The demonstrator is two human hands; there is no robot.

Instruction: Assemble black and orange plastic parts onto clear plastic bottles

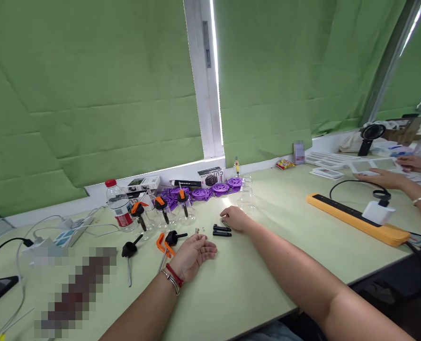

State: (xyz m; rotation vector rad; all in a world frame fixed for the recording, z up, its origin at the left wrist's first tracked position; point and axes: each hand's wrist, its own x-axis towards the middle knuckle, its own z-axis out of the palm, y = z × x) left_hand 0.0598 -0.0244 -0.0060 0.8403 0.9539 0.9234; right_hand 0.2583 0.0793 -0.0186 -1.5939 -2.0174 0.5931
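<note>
My left hand (pixel 195 255) rests low over the table with its palm turned partly up and its fingers loosely stretched apart. Tiny brass-coloured and clear pieces (pixel 197 230) lie just beyond its fingertips. My right hand (pixel 236 219) has its fingers drawn together at the table; what they pinch, if anything, is hidden. Right under them lies what looks like a small metal spring (pixel 226 224), beside several short black plastic tubes (pixel 222 233). Left of my left hand are orange trigger levers (pixel 165 245) and a black pump head with a metal stem (pixel 129 249).
Glass bottles with black-and-orange tops (pixel 165 215), clear glass pieces (pixel 246 194) and purple plastic parts (pixel 200 194) stand behind. A water bottle (pixel 120 208) is left. An orange power strip (pixel 355 220) lies right, near another person's hands (pixel 384 177).
</note>
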